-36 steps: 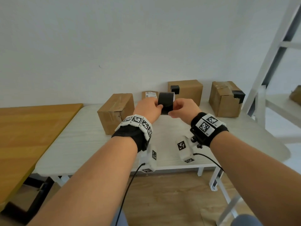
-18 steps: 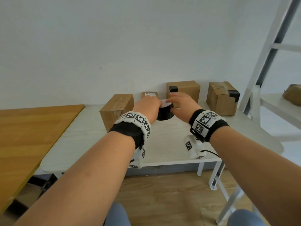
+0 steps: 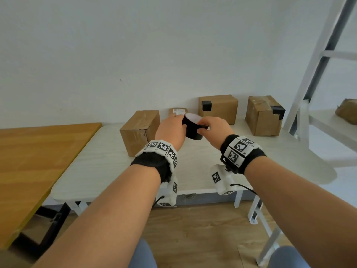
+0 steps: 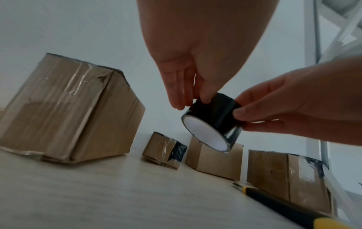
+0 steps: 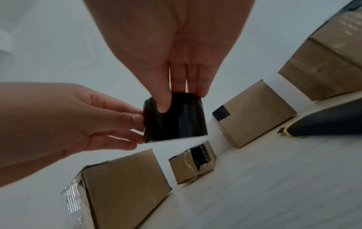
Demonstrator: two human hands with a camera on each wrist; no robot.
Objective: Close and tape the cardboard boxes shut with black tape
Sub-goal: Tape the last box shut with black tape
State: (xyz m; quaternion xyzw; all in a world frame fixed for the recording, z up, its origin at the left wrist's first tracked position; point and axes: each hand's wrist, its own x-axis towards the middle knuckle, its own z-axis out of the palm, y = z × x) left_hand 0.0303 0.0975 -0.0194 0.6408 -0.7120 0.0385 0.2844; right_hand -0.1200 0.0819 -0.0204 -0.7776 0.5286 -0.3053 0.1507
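Note:
Both hands hold a black tape roll [image 3: 193, 130] in the air over the white table [image 3: 108, 167], its white core tilted up. My left hand [image 3: 171, 130] touches its left side with thumb and fingertips [image 4: 205, 94]. My right hand [image 3: 214, 130] pinches its right side, thumb [image 5: 162, 105] on the black band. Behind stand a plain cardboard box [image 3: 141, 130], a small box [image 3: 176, 111] with a label, and two boxes with black tape patches, one in the middle [image 3: 220, 109] and one at the right [image 3: 264, 117].
A black and yellow utility knife [image 4: 284, 206] lies on the table near the right box. A wooden table [image 3: 38, 161] adjoins on the left. A white ladder-like frame [image 3: 318, 74] and a shelf with a brown object [image 3: 347, 113] stand at the right.
The roll has turned from standing on edge to lying tilted with its white core upward. Both hands have shifted slightly forward, still on the roll.

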